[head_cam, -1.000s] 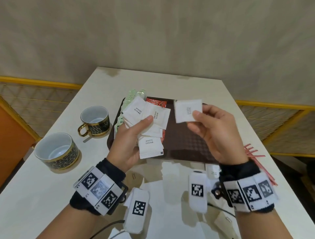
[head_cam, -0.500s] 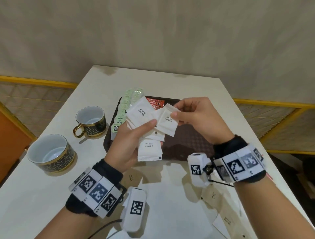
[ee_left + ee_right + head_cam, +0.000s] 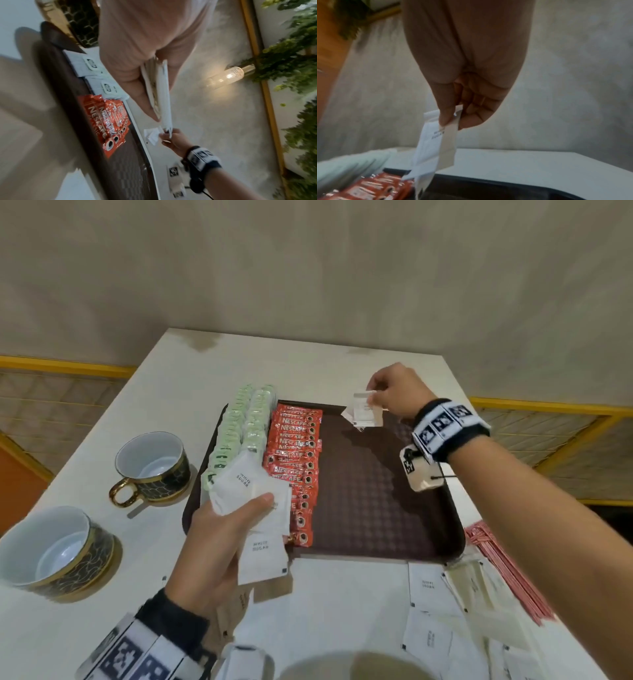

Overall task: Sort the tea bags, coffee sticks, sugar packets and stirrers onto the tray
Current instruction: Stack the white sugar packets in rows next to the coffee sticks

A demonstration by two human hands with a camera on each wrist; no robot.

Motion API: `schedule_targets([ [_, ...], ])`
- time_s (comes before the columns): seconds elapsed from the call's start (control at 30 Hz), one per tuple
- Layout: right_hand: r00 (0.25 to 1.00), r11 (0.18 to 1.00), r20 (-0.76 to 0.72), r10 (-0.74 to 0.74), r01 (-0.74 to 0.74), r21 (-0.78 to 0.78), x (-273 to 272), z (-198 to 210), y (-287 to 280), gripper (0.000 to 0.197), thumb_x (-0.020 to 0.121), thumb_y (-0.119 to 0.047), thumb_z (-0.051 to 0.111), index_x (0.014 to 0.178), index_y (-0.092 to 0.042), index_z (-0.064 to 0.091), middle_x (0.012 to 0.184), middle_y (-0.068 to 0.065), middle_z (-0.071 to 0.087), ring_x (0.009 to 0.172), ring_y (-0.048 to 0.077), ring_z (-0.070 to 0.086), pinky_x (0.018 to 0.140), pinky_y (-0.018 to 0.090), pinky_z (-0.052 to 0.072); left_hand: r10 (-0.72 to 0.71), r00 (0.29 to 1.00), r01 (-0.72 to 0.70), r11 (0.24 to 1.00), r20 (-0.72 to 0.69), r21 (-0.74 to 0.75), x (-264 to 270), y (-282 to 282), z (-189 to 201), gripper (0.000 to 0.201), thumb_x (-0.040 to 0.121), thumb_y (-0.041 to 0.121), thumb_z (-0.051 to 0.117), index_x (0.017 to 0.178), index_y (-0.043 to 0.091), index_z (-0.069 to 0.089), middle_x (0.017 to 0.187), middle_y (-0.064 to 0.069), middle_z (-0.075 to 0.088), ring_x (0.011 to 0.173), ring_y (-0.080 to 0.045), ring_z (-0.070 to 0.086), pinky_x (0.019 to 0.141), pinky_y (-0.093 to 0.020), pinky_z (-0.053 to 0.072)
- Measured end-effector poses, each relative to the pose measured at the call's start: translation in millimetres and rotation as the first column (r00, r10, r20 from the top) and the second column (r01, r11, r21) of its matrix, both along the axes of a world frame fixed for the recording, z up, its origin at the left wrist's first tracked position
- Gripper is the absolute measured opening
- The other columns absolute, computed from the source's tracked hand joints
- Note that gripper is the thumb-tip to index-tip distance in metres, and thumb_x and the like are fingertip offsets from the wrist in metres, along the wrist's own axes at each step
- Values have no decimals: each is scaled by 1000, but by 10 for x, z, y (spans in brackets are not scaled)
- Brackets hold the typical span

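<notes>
The right hand (image 3: 394,395), half a second ago beside the left hand's fan, has carried a white sugar packet (image 3: 364,412) out over the far end of the tray (image 3: 376,498), fingers pinching its top edge. The left hand (image 3: 219,539) still clasps the remaining sugar packets (image 3: 246,491) over the tray's near left corner, above the counter (image 3: 325,594).

Arms: we see both bare, no sleeves.
Left wristband (image 3: 171,621): black, ringed with white blocks printed with black square codes.
Right wristband (image 3: 448,428): same.
Wrist cameras (image 3: 419,470): white boxes with codes; thin black cable.
</notes>
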State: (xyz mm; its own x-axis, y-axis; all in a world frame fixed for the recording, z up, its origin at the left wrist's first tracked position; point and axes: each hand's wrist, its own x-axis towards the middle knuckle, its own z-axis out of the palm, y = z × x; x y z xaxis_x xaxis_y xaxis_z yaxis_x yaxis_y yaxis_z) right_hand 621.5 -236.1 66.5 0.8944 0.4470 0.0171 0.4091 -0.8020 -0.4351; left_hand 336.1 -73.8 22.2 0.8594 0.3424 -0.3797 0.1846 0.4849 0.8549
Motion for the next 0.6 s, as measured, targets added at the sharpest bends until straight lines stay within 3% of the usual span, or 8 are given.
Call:
schedule_targets([
  [0.13, 985, 969, -54, 166, -173, -175, 450, -246, 317, 16, 87, -3, 62, 101, -4, 70, 104, 12, 67, 91, 18, 55, 74, 23, 36, -1, 996, -1, 1000, -92, -22, 31, -17, -39, 36, 85, 13, 67, 116, 31, 62, 100, -6, 76, 85, -29, 74, 77, -51, 57],
  [0.27, 956, 921, -90, 278, -292, -258, 728, -405, 548, 17, 88, -1, 59, 103, -4, 68, 102, 10, 63, 91, 20, 54, 74, 25, 35, 47, 978, -58, 997, -203, -46, 132, -15, -56, 31, 82, 11, 70, 110, 22, 65, 90, -13, 76, 69, -32, 73, 59, -41, 57],
  [0.43, 933, 880, -103, 346, -361, -308, 924, -491, 631, 13, 87, -4, 61, 98, -5, 67, 94, 5, 57, 86, 20, 50, 71, 26, 35, 79, 965, -79, 997, -251, 10, 200, 63, -57, 37, 74, 15, 72, 109, 23, 67, 92, -10, 77, 75, -33, 74, 69, -42, 55],
  [0.6, 920, 878, -128, 371, -392, -275, 939, -538, 624, 9, 87, -6, 62, 88, -15, 62, 90, 2, 56, 85, 19, 51, 58, 19, 33, 64, 952, -59, 998, -300, 26, 187, 83, -71, 35, 71, 18, 74, 104, 24, 68, 91, -10, 77, 78, -32, 74, 80, -48, 54],
])
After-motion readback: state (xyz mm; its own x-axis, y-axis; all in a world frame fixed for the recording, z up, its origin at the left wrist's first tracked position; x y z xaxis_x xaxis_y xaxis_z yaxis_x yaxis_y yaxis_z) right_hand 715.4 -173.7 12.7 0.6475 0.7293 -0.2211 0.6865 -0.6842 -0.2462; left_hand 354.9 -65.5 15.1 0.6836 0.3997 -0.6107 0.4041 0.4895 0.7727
